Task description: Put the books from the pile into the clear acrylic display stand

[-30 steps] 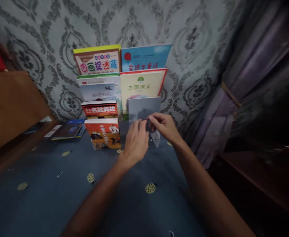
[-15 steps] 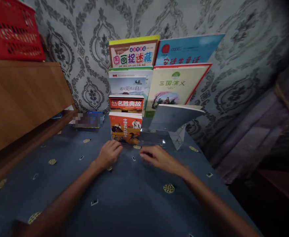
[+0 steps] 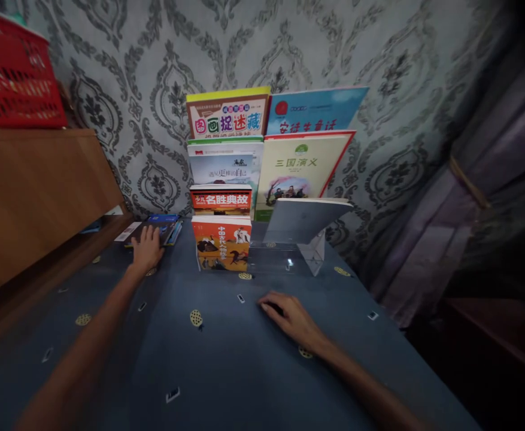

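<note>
My left hand reaches to the back left, fingers spread over a small pile of books lying flat; whether it touches them I cannot tell. My right hand rests low over the blue patterned cloth, loosely bent, a gap between thumb and fingers, nothing in it. Beyond it stands a clear tiered book rack. In the rack's front left is an orange book, with a red-titled book behind. A grey-blue booklet leans at front right, its top bending backward.
Taller books fill the rack's rear: a brown-and-yellow one, a blue one and a cream, red-edged one. To the left, a wooden cabinet carries a red basket. A tied curtain hangs right; patterned wallpaper stands behind.
My left hand has moved left and away from the rack's front to the flat pile, its fingers spreading. My right hand stays near the same spot on the cloth. The view has shifted slightly.
</note>
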